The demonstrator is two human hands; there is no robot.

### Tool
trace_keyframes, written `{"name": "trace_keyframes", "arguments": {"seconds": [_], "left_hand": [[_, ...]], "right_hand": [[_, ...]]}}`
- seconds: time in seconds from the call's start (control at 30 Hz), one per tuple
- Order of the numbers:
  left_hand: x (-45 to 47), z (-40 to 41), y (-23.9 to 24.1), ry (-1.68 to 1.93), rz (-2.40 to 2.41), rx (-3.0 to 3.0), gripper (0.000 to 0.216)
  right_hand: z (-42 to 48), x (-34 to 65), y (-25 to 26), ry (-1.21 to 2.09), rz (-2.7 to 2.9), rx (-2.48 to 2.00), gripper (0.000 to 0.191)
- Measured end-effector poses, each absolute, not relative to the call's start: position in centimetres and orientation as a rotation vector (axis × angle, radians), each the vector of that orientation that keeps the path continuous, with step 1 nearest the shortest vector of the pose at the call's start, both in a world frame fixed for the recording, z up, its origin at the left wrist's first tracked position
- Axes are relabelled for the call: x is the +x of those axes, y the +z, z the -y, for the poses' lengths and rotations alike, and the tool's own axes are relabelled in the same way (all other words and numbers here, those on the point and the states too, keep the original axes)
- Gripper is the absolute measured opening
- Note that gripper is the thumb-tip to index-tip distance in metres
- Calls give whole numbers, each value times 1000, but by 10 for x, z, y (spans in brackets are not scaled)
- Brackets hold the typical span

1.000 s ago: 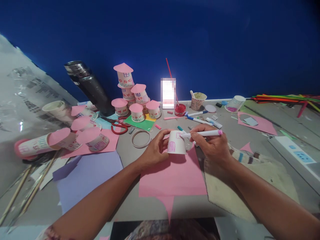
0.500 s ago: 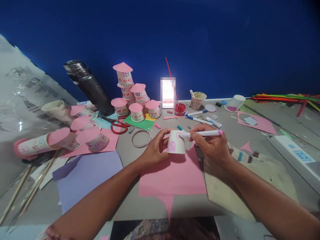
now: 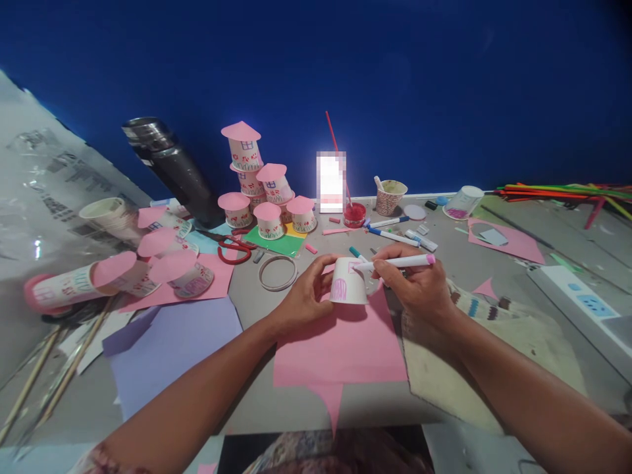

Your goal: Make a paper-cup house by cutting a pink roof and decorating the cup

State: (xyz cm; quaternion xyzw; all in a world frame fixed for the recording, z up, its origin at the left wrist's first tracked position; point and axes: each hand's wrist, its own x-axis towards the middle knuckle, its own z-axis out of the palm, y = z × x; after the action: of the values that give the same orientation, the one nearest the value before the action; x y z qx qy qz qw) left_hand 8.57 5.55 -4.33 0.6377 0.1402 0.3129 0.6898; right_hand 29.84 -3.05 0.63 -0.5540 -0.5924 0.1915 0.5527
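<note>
Head view: white cup (image 3: 349, 284) held in left fingers (image 3: 320, 263), white marker (image 3: 402, 261) pinched in right fingers (image 3: 402, 251)

Grips the white cup from its left side with the left fingers, curved around it and spread only to its width, thumb low near the rim. Holds it narrow end up, leaning slightly, over the pink paper (image 3: 340, 359); cannot tell if rim and paper touch. Bears a pink-purple arched drawing beside the left fingers and a small square outline nearer the right fingers.

Pinches the white marker with the right fingers, closed around the barrel, pink end pointing away to the right, tip at the small square.

Left of the left fingers, on the surface (image 3: 261, 401): just beside, a tape ring (image 3: 261, 284); farther out, red-handled scissors (image 3: 224, 253). Beyond these, stacked cups with pink cone roofs (image 3: 244, 155). Nearer the body, left of the left fingers, purple paper (image 3: 182, 355).

Beyond the right fingers: blue-capped markers (image 3: 390, 236) and a red jar (image 3: 354, 217). Nearer the body from the right fingers, partly beneath the forearm: a cream cloth (image 3: 434, 368). Well to their right: a white power strip (image 3: 563, 286).
</note>
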Motion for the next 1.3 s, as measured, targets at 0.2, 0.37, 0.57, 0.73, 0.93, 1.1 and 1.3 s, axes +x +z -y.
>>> {"name": "trace_keyframes", "arguments": {"seconds": [0.2, 0.37, 0.57, 0.73, 0.93, 1.1, 1.3], "left_hand": [[84, -56, -45, 717, -320, 1409, 68], [84, -58, -45, 713, -351, 1392, 70], [83, -58, -46, 699, -362, 1352, 71], [83, -58, -46, 695, -346, 1338, 71], [83, -58, -46, 695, -347, 1343, 73], [83, -57, -43, 685, -358, 1372, 72], [83, -55, -44, 687, -356, 1353, 75]], "right_hand": [[29, 300, 11, 438, 1378, -1313, 16], [29, 299, 17, 438, 1345, -1341, 18], [29, 299, 18, 452, 1342, -1347, 17], [30, 300, 18, 449, 1340, -1342, 15], [29, 300, 16, 435, 1314, -1315, 15], [28, 299, 15, 416, 1329, -1288, 15], [28, 298, 11, 410, 1348, -1256, 12]]}}
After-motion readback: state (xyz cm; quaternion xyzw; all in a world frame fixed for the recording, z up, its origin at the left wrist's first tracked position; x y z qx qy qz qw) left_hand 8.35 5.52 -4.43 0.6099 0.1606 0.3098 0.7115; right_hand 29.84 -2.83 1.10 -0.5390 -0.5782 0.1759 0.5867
